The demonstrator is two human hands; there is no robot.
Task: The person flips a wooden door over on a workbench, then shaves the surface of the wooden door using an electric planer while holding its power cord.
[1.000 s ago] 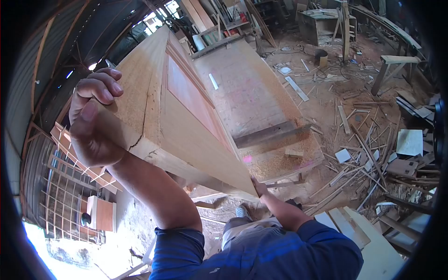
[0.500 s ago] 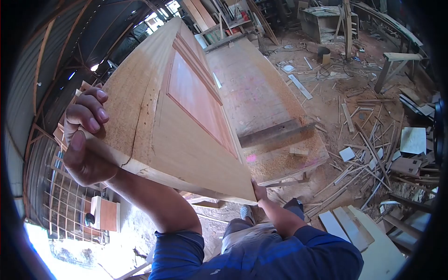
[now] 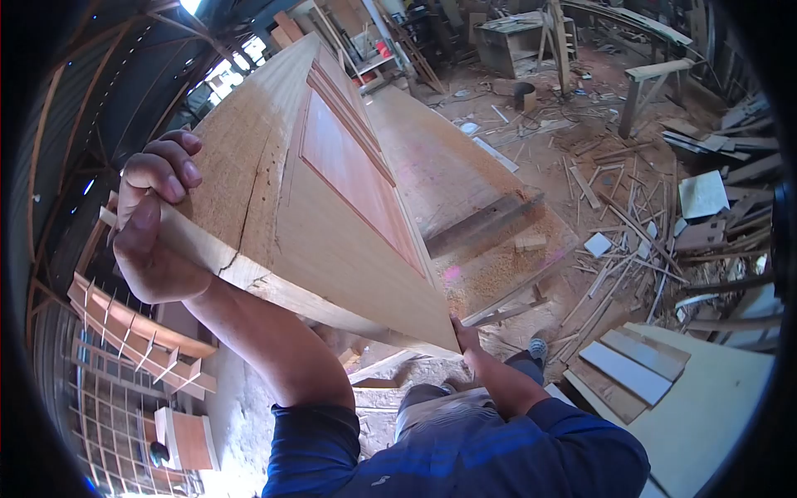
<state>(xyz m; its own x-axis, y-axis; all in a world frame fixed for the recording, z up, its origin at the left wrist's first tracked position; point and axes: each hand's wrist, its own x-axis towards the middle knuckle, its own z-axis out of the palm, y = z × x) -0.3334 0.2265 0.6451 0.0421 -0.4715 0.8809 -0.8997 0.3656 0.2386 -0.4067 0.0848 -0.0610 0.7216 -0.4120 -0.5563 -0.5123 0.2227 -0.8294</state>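
Note:
A wooden panelled door [image 3: 349, 191] stands tilted on edge before me, its near end close to the camera. My left hand [image 3: 158, 216] is closed round its upper corner, thumb on the end face and fingers over the edge. A dark crack runs through the wood close to that hand. Down at the lower near corner, my right hand [image 3: 466, 336] grips the door's edge; most of its fingers are hidden behind the wood. Beside the door lies a sawdust-covered workbench [image 3: 415, 153] with a dark wooden batten [image 3: 481, 222] across it.
Scrap sticks [image 3: 635, 228] litter the floor on the right. Flat boards [image 3: 627, 371] lie on a pale sheet [image 3: 706, 398] at lower right. A wooden trestle [image 3: 656, 79] stands farther back. Wooden frames [image 3: 141, 340] and a metal grid [image 3: 104, 407] are at left.
My view has turned, so the bench and floor scraps sit farther left. Both hands keep their hold on the door. One foot has stepped to the right.

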